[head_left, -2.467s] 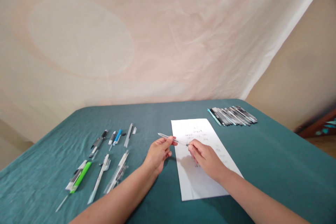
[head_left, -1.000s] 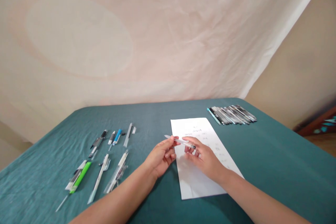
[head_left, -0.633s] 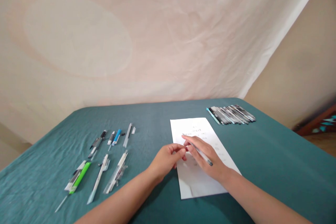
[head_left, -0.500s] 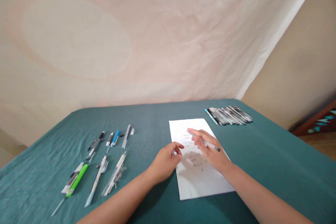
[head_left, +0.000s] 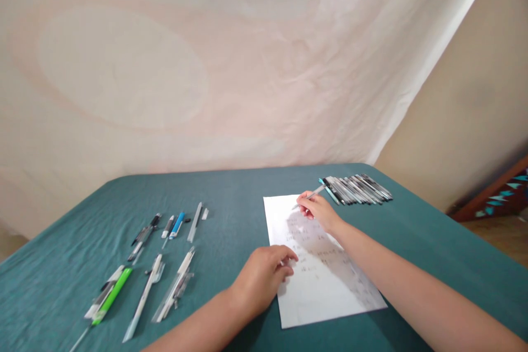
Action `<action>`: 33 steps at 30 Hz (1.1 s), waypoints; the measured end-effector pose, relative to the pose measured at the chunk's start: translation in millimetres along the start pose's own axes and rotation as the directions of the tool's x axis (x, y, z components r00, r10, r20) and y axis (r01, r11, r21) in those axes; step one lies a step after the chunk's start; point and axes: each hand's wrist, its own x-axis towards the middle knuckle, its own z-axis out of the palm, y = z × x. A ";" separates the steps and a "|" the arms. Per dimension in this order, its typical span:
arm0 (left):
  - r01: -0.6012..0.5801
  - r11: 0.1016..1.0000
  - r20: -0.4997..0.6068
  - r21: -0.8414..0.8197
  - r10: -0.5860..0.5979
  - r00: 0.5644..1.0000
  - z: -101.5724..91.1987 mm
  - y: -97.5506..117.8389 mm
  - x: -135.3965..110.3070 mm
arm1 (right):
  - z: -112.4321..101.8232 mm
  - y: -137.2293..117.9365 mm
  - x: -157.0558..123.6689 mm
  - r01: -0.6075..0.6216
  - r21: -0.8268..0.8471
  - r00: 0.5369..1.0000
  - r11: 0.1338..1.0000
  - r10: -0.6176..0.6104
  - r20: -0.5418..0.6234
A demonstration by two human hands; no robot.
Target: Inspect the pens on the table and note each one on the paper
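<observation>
A white sheet of paper (head_left: 317, 302) with rows of dark handwriting lies on the green cloth. My right hand (head_left: 319, 212) grips a clear pen (head_left: 317, 191) near the upper part of the sheet, its tip pointing down and left toward the paper. Whether the tip touches the paper I cannot tell. Over the sheet's left edge rests my left hand (head_left: 264, 275), thumb and fingers curved and apart, holding nothing.
Several pens (head_left: 358, 189) lie side by side in a row at the back right. On the left are pen parts: a green barrel (head_left: 112, 297), a blue piece (head_left: 177, 225), clear tubes (head_left: 175, 286) and a white pen (head_left: 143, 297). A pale cloth hangs behind the table (head_left: 231, 192).
My right hand has moved up the sheet and turned the pen from lying across the fingers to a writing grip, tip down. My left hand sits slightly lower along the paper's edge.
</observation>
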 end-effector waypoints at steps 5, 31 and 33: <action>-0.052 0.997 0.059 0.054 0.048 0.997 9.5 -9.3 1.4 | 12.0 13.3 -0.4 0.038 -0.041 0.999 0.998 -0.039 -0.007; -0.126 0.991 0.075 0.049 0.122 0.990 12.2 -14.5 5.1 | 23.2 21.0 -10.6 0.199 -0.308 0.975 0.930 -0.219 -0.031; -0.124 0.991 0.074 0.051 0.120 0.990 12.9 -14.6 5.0 | 23.2 20.4 -11.1 0.202 -0.313 0.974 0.928 -0.225 -0.037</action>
